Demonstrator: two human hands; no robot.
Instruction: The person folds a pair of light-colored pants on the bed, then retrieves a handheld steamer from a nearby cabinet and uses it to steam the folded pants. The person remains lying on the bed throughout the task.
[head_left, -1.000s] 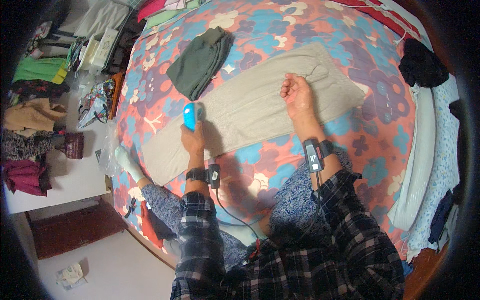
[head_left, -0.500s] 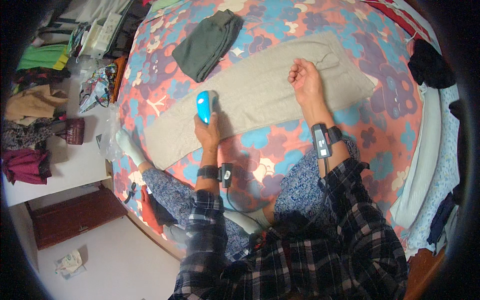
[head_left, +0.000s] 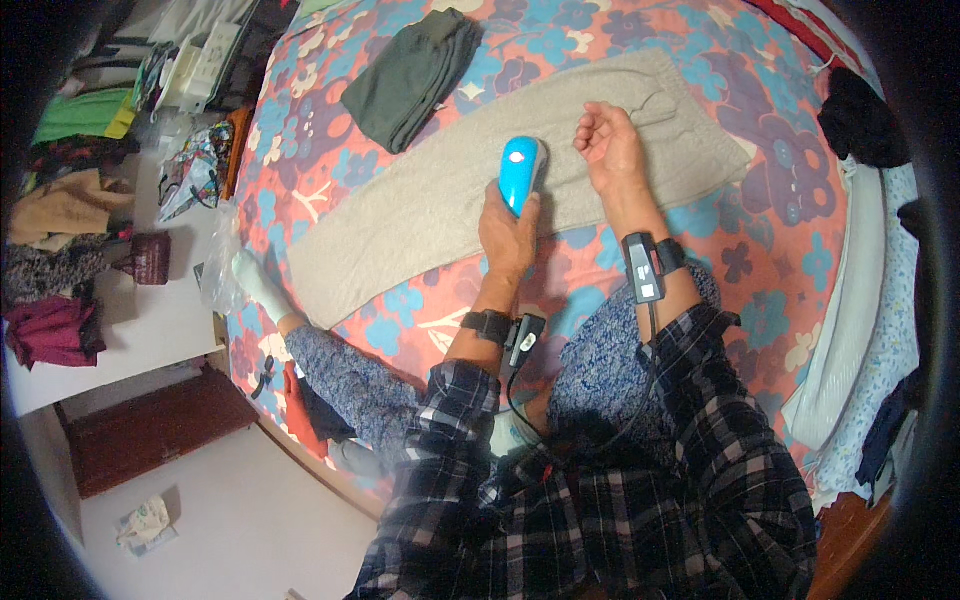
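My left hand [head_left: 508,235] is closed round the lower end of a blue handheld fabric shaver [head_left: 518,172] with a grey side. It is over the middle of a pair of beige trousers [head_left: 400,230] laid out lengthwise on the bed; whether the shaver touches the cloth I cannot tell. My right hand [head_left: 612,150] is palm up and holds nothing, its fingers loosely curled, over the trousers near the waistband end. Beyond the trousers lies a folded dark green garment [head_left: 412,82].
A flowered pink and blue bedspread [head_left: 755,270] lies under everything. Black clothing [head_left: 862,118] sits at the right, beside a rolled pale cover [head_left: 835,310]. Leftward, a white surface [head_left: 150,325] bears heaped clothes and a small dark red bag [head_left: 150,258]. A cable joins my wrist straps.
My left hand has carried the fabric shaver to the right along the trousers, closer to my right hand. My right hand has barely moved.
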